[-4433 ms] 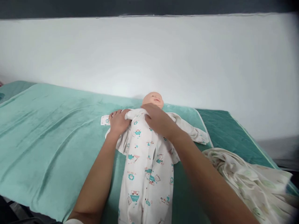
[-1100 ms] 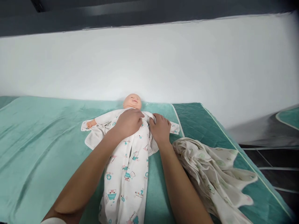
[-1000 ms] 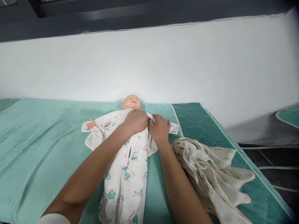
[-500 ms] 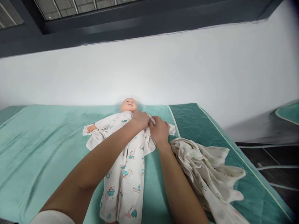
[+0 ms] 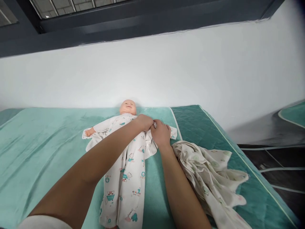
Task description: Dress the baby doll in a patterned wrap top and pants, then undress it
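A baby doll (image 5: 128,107) lies on its back on a green bed cover, head toward the wall, in white printed trousers (image 5: 121,187). A white printed jacket (image 5: 92,140) is spread under it, one sleeve end showing at each side. My left hand (image 5: 144,122) reaches across the doll's chest to its shoulder on the right. Close against it, my right hand (image 5: 161,133) has its fingers bent. Both hands pinch a bit of the doll's sleeve cloth (image 5: 155,124) between them. The doll's arm on that side is hidden by my hands.
Right of my right forearm lies a crumpled, pale printed cloth (image 5: 207,171). The bed cover (image 5: 47,159) meets a white wall (image 5: 166,70) below a dark window frame (image 5: 143,19). Dark floor (image 5: 278,165) shows beyond the bed's right edge.
My left hand has shifted slightly toward the right hand, off the doll's collar. Both hands stay at the sleeve on the right, and the whole view has moved a little.
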A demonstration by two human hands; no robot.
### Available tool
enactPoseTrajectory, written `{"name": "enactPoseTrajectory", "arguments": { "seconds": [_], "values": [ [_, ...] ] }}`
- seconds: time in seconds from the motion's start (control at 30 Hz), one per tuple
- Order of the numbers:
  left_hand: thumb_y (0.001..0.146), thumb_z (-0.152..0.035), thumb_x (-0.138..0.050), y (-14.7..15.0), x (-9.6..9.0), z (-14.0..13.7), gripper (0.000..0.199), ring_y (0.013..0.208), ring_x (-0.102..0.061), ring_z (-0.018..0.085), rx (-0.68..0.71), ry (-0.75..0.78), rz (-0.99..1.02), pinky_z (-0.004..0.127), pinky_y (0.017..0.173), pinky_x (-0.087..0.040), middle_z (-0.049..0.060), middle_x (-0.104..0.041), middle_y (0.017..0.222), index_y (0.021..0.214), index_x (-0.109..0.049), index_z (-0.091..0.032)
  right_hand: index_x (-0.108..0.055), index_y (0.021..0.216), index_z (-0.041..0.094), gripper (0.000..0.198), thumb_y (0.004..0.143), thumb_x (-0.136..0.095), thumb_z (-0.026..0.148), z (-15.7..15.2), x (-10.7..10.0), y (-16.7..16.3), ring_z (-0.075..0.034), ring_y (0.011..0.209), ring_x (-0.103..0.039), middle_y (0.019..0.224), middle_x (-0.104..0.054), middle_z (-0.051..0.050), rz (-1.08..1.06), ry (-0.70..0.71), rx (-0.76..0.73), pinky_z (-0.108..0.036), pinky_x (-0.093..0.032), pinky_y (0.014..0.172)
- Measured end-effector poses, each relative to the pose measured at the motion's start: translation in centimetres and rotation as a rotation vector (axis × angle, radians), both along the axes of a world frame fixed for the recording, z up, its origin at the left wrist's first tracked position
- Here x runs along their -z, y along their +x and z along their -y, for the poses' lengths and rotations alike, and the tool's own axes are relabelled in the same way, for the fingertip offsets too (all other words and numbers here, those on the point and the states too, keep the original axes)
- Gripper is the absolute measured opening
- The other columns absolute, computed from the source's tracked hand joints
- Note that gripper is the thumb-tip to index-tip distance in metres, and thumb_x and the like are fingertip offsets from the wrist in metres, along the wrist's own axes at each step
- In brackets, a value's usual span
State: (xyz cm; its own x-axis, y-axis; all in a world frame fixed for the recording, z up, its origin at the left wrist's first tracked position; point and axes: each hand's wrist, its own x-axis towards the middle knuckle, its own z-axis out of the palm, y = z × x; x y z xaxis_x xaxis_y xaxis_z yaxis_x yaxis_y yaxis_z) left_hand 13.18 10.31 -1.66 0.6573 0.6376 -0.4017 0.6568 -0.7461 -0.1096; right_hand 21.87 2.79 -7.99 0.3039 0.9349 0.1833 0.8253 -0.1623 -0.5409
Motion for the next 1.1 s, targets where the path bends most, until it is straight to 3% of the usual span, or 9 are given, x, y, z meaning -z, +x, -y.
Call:
{"name": "enactPoseTrajectory", "arguments": {
  "seconds": [0.27,0.43,0.53,0.8,1.1],
  "values": [
    [0.081,-0.013,-0.061,-0.5,-0.6,0.5,0.022,0.099,-0.07,0.031,-0.013,0.033,-0.007,0.038,0.084,-0.053,0.015,-0.075,0.105,0.101,-0.071,-0.016,-0.064,0.121,0.021,0.036,0.09,-0.046,0.025,-0.4,0.5,0.6,-0.027,0.107,-0.064,0.113,-0.074,-0.01,-0.108,0.079,0.028,-0.041,-0.037,0.1],
    [0.075,-0.011,-0.066,-1.3,-2.0,0.8,0.039,0.1,-0.069,0.033,-0.012,0.041,-0.015,0.04,0.082,-0.053,0.017,-0.073,0.111,0.114,-0.067,-0.014,-0.063,0.122,0.022,0.039,0.087,-0.047,0.025,-0.6,0.7,1.1,-0.027,0.105,-0.064,0.114,-0.073,-0.009,-0.231,0.088,0.058,-0.039,-0.043,0.091],
    [0.075,-0.009,-0.065,-2.0,-3.0,1.0,0.04,0.101,-0.069,0.033,-0.023,0.057,-0.033,0.04,0.082,-0.053,0.017,-0.072,0.112,0.114,-0.066,-0.015,-0.064,0.118,0.021,0.038,0.084,-0.047,0.026,-0.9,1.3,1.6,-0.026,0.102,-0.064,0.114,-0.073,-0.009,-0.313,0.125,0.068,-0.038,-0.046,0.089],
    [0.075,-0.01,-0.06,-6.1,-5.5,0.4,0.038,0.087,-0.07,0.029,-0.094,0.084,-0.052,0.037,0.075,-0.052,0.015,-0.071,0.107,0.113,-0.063,-0.017,-0.065,0.098,0.019,0.031,0.072,-0.05,0.024,-1.8,2.7,2.6,-0.021,0.089,-0.065,0.1,-0.071,-0.007,-0.623,0.227,0.044,-0.036,-0.051,0.084],
    [0.077,-0.012,-0.058,-9.3,-7.3,0.7,0.036,0.089,-0.068,0.025,-0.158,0.08,0.005,0.034,0.076,-0.05,0.012,-0.07,0.108,0.112,-0.061,-0.02,-0.064,0.095,0.019,0.03,0.068,-0.051,0.023,-2.1,2.9,3.2,-0.021,0.086,-0.066,0.098,-0.072,-0.008,-0.693,0.244,0.09,-0.036,-0.053,0.08]
  ]
}}
